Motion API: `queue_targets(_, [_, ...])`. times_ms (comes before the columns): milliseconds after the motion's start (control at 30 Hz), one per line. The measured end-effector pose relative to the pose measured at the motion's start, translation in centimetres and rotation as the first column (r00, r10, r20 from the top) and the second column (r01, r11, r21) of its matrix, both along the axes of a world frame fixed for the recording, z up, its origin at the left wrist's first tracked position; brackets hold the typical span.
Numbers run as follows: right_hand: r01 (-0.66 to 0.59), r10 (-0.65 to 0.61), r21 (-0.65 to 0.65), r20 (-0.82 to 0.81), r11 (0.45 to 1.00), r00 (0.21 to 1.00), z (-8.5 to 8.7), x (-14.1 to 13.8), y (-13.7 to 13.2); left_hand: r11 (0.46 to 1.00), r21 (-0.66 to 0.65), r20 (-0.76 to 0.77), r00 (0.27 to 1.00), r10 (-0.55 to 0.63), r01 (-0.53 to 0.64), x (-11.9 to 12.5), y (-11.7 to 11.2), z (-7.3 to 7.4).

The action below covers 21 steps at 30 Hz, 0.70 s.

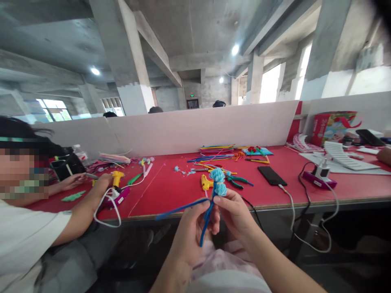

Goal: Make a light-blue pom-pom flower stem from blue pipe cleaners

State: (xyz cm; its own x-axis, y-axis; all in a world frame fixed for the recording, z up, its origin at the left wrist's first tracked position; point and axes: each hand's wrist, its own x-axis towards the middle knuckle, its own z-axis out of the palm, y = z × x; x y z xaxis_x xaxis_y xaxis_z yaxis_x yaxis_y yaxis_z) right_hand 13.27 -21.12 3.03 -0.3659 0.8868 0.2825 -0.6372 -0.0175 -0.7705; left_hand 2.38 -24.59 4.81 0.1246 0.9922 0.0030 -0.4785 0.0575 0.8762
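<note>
My left hand [195, 228] and my right hand [233, 213] meet in front of the red table's [171, 191] near edge, both pinched on a blue pipe-cleaner stem [206, 221]. The stem carries two light blue fuzzy coils [218, 181] above my right fingers. One blue end [177, 210] sticks out to the left, another hangs down between my hands. A yellow glue gun [206, 183] lies on the table just behind the coils.
Loose coloured pipe cleaners [216, 152] and green pliers [240, 180] lie mid-table. A black phone [271, 176] with a white cable sits to the right, near a purple charger [319, 179]. A person at the left holds another yellow glue gun [117, 178]. White dividers [201, 126] stand behind.
</note>
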Motion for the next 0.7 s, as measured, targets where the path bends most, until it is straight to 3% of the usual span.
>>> queue_targets(133, [-0.034,0.033,0.038,0.016,0.999,0.999,0.3,-0.1,0.0,0.983,0.135,-0.177,0.973,0.151,-0.128,0.1,-0.2,-0.3])
queue_targets(200, [0.006,-0.006,0.029,-0.006,1.0,1.0,0.2,-0.4,0.1,0.938,0.279,-0.318,0.901,0.294,-0.208,0.1,-0.1,-0.4])
queue_targets(233, [0.052,-0.052,0.015,-0.021,0.999,0.998,0.2,-0.7,0.1,0.889,0.393,-0.395,0.83,0.393,-0.234,0.0,0.0,-0.5])
queue_targets(300, [0.171,-0.172,-0.018,-0.026,0.985,0.985,0.0,-1.2,0.1,0.716,0.665,-0.484,0.607,0.63,-0.214,-0.3,0.3,-0.8])
queue_targets(367, [0.281,-0.281,-0.04,-0.001,0.959,0.96,-0.2,-1.6,-0.1,0.504,0.856,-0.426,0.399,0.812,-0.112,-0.7,0.9,-1.4])
queue_targets(433, [0.356,-0.356,-0.045,0.016,0.933,0.934,-0.5,-1.9,-0.3,0.336,0.942,-0.322,0.267,0.908,-0.008,-1.1,1.5,-2.2])
queue_targets(467, [0.38,-0.379,-0.052,0.013,0.924,0.925,-0.6,-2.0,-0.4,0.286,0.958,-0.286,0.225,0.931,0.035,-1.3,1.8,-2.6])
queue_targets(567, [0.4,-0.402,-0.088,-0.002,0.912,0.916,-0.9,-2.2,-0.6,0.235,0.963,-0.254,0.156,0.955,0.133,-1.5,2.4,-3.6])
queue_targets(700, [0.428,-0.429,-0.074,0.007,0.901,0.903,-1.3,-2.1,-0.6,0.256,0.954,-0.278,0.144,0.95,0.156,-1.4,2.5,-4.1])
